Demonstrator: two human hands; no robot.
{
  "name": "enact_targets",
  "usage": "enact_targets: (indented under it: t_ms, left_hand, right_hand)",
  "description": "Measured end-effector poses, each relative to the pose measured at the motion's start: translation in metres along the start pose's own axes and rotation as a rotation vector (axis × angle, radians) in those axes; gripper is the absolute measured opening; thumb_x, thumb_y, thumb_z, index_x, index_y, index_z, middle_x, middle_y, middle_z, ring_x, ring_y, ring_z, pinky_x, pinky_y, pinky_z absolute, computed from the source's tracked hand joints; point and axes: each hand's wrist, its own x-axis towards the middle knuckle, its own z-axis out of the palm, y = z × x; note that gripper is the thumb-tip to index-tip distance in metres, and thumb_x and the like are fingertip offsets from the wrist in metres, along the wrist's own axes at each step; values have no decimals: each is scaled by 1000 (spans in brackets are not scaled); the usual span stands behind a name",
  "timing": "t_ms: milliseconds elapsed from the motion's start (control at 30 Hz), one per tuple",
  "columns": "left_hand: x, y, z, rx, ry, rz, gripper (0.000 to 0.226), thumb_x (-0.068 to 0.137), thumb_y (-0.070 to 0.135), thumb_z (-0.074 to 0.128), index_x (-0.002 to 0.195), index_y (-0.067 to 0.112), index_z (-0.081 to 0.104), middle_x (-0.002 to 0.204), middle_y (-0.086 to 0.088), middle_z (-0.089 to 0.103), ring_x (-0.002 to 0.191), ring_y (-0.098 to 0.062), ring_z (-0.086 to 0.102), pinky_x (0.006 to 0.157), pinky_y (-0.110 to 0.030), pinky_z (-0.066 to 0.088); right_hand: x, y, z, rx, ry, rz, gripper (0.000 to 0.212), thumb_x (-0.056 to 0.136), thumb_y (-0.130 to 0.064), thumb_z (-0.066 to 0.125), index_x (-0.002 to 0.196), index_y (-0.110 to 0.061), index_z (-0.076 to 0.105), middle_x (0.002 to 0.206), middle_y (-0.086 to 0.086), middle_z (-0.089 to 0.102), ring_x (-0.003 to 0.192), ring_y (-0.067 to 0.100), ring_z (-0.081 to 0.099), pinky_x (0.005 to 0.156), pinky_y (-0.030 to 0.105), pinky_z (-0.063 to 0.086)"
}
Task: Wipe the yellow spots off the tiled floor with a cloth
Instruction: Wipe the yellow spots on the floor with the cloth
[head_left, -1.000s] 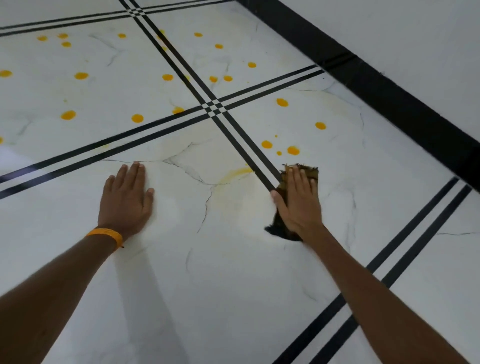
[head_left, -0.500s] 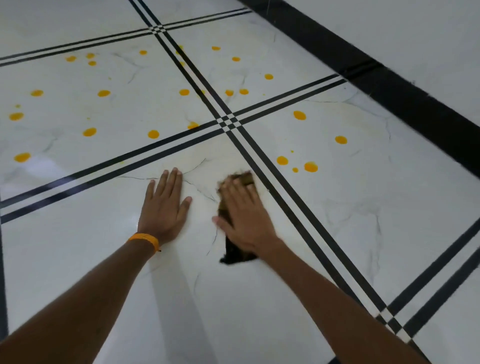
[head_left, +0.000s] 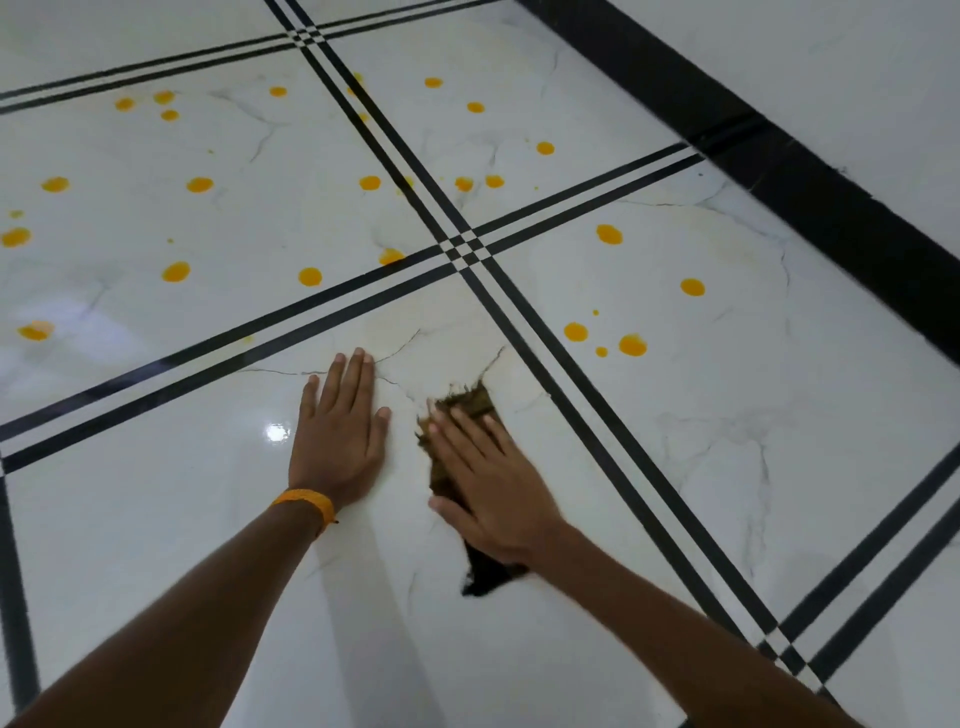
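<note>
The right hand (head_left: 491, 488) lies flat with straight fingers spread slightly, pressing down on a cloth (head_left: 475, 400) against the floor (head_left: 675, 493). The cloth is dark brown, limp and ragged. A frayed, tufted edge sticks out past the fingertips, and a darker, pointed end trails out from under the heel of the hand by the wrist.

The left hand (head_left: 340, 441) lies just beside it, apart from the cloth. Its palm is down and its fingers are straight and close together on the bare tile. An orange woven wristband (head_left: 306, 503) circles that wrist.

The floor is glossy white tile with thin grey marble veins, divided by paired black stripes (head_left: 582, 384) that meet in a small chequered crossing (head_left: 464, 248) beyond both hands. A bright glare spot sits on the tile just to the outer side of the left hand.

Round and oval yellow spots (head_left: 631, 344) lie beyond and to the outer side of the right hand, across the stripes from it. Many more are scattered on the tiles well beyond the left hand. A faint cream haze tints the tile just past the fingertips. A wide black band (head_left: 779, 171) runs along the floor's far edge.
</note>
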Motion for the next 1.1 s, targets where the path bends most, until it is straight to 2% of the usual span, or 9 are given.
enact_targets:
  t_ms: [67,200,267,333,433,567,667,900,1100]
  left_hand:
    - [7,0,0,6,12,20,67,101,44,16,160,14,8,168,-4,9,155,-21,3,126,-48,7]
    - [7,-9,2,31,22,5,67,101,44,16,160,14,8,168,-4,9,155,-22,4,126,-47,6]
    - [2,-11,3,26,16,7,68,100,46,16,160,14,8,168,-4,9,155,-21,4,126,-47,6]
    - [2,-9,3,8,23,1,69,100,46,16,160,14,8,168,-4,9,155,-21,4,126,-46,6]
    - [-2,-9,3,5,21,-7,70,98,45,18,160,12,13,167,-7,15,155,-24,9,125,-48,9]
    - [19,-2,-9,76,1,39,78,89,44,16,149,-2,34,153,-22,38,142,-37,33,118,-50,26]
    - [40,-1,-8,55,-4,113,77,93,45,11,156,4,23,163,-17,24,152,-32,18,124,-48,13]
    - [45,-2,3,-12,43,79,67,99,46,17,160,16,13,168,-3,11,155,-20,4,126,-46,5]
    - [47,-7,2,-28,48,69,66,100,45,22,160,17,15,167,-3,14,155,-21,8,125,-47,9]
  right_hand:
    - [-8,27,-2,0,32,-22,71,105,-54,26,163,-15,16,171,1,10,158,17,1,127,47,13]
    - [35,37,-6,34,93,276,71,105,-56,9,162,-16,18,171,0,13,158,17,4,127,48,10]
    - [30,27,-2,176,170,349,63,107,-49,20,161,-17,23,170,1,16,158,19,5,128,44,7]
    - [15,31,-8,322,326,514,53,106,-30,42,154,-11,37,162,10,32,152,26,22,125,42,20]
    - [15,35,-21,411,353,790,40,96,-12,59,135,-6,53,132,15,51,127,29,45,106,38,41]
    - [45,36,-40,742,269,929,15,79,-9,69,88,-8,57,84,9,64,80,24,65,67,40,57]
    - [44,52,-51,923,223,1031,19,73,-11,82,72,-4,64,68,11,65,63,21,65,60,33,56]
    - [40,64,-89,1317,189,846,10,85,1,69,87,-7,65,84,7,71,80,17,69,69,22,55]
    - [68,99,-163,900,494,605,22,89,-2,64,96,-22,67,95,-6,73,92,11,69,81,22,54]
